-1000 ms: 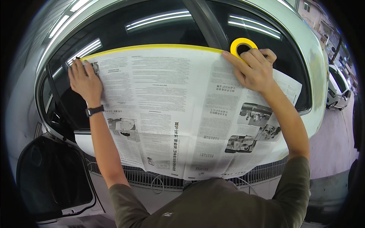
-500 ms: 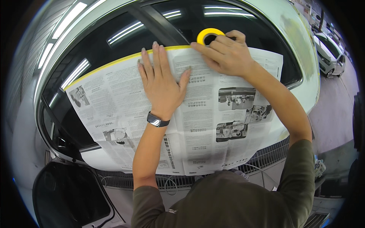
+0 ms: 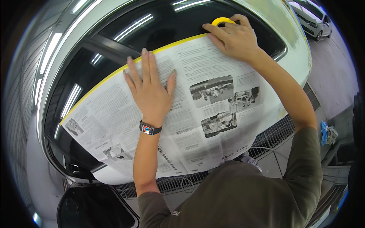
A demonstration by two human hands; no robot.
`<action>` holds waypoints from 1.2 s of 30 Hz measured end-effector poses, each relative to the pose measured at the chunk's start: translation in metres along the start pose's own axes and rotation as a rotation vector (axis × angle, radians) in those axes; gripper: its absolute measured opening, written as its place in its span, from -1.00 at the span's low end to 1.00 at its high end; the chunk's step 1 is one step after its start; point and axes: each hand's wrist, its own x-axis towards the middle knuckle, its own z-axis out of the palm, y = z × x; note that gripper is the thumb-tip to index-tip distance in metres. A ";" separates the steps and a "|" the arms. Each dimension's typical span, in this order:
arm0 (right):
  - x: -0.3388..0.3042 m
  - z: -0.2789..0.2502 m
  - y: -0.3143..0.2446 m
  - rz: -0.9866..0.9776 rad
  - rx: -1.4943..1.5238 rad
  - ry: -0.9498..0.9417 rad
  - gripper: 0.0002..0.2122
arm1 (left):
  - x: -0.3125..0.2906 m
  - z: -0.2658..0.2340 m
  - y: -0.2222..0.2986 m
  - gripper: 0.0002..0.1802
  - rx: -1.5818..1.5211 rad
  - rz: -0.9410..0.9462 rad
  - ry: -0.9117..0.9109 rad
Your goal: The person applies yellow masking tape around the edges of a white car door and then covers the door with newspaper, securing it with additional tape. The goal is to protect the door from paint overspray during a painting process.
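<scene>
The tape roll point(image 3: 219, 20) is gripped by the right hand point(image 3: 237, 41) at the upper-right end of the slanting yellow strip point(image 3: 179, 43); down-left, the newspaper point(image 3: 182, 125) is pressed by the left hand point(image 3: 154, 93) (flat, thumb apart).

1. A silver car point(image 3: 318, 27) stands at the upper right, well apart from the work area, partly cut off by the picture's edge.
2. Pale grey paving point(image 3: 332, 76) runs below it along the right side.
3. A dark slatted floor grating point(image 3: 273, 138) crosses the ground, with pale floor tiles point(image 3: 269, 167) just beside it.
4. A thin pale hose or cable point(image 3: 266, 148) lies across the grating.
5. A crumpled blue-and-white bundle point(image 3: 329, 133) sits at the right, too small to identify.
6. A dark glossy panel point(image 3: 95, 207) with a pale edge shows at the lower left.
7. Bright strip lights point(image 3: 51, 53) line the ridged grey wall point(image 3: 23, 83) at the left.
</scene>
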 end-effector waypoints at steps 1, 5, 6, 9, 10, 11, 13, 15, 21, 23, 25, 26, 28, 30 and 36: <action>0.000 -0.001 -0.001 0.016 0.018 -0.033 -0.75 | 0.004 0.002 0.007 -0.11 0.001 0.025 -0.012; -0.005 -0.005 0.004 0.074 0.052 -0.120 -0.74 | 0.016 0.009 0.031 -0.06 -0.069 0.062 0.004; -0.008 -0.006 0.009 0.084 0.044 -0.136 -0.74 | 0.018 0.010 0.035 -0.05 -0.068 0.059 0.001; -0.024 -0.010 0.034 0.112 -0.008 -0.157 -0.72 | 0.019 0.008 0.039 -0.02 -0.049 0.066 -0.022; -0.031 -0.013 0.046 0.121 -0.023 -0.147 -0.72 | 0.019 0.008 0.039 0.00 -0.045 0.062 -0.031; -0.039 -0.017 0.057 0.125 -0.037 -0.137 -0.72 | 0.018 0.007 0.039 0.00 -0.032 0.066 -0.036; -0.056 -0.025 0.075 0.211 -0.003 -0.164 -0.76 | 0.018 0.008 0.040 0.00 -0.018 0.067 -0.040; -0.070 -0.029 0.088 0.254 -0.015 -0.189 -0.76 | 0.021 0.011 0.046 -0.02 -0.030 0.103 -0.040; -0.086 -0.026 0.088 0.310 -0.102 -0.276 -0.78 | 0.046 0.020 0.085 -0.08 -0.111 0.246 -0.019; -0.086 -0.025 0.086 0.312 -0.105 -0.251 -0.78 | 0.058 0.025 0.102 -0.10 -0.133 0.305 0.002; -0.086 -0.026 0.086 0.327 -0.107 -0.257 -0.78 | 0.069 0.032 0.119 -0.12 -0.156 0.354 -0.003; -0.085 -0.026 0.086 0.332 -0.113 -0.260 -0.79 | 0.075 0.036 0.128 -0.13 -0.166 0.378 -0.001; -0.085 -0.026 0.085 0.318 -0.098 -0.215 -0.79 | 0.087 0.045 0.144 -0.15 -0.200 0.427 0.033; -0.086 -0.026 0.084 0.326 -0.127 -0.239 -0.80 | 0.097 0.054 0.162 -0.19 -0.210 0.471 0.068; -0.087 -0.022 0.082 0.356 -0.188 -0.256 -0.80 | 0.116 0.066 0.203 -0.24 -0.131 0.513 0.094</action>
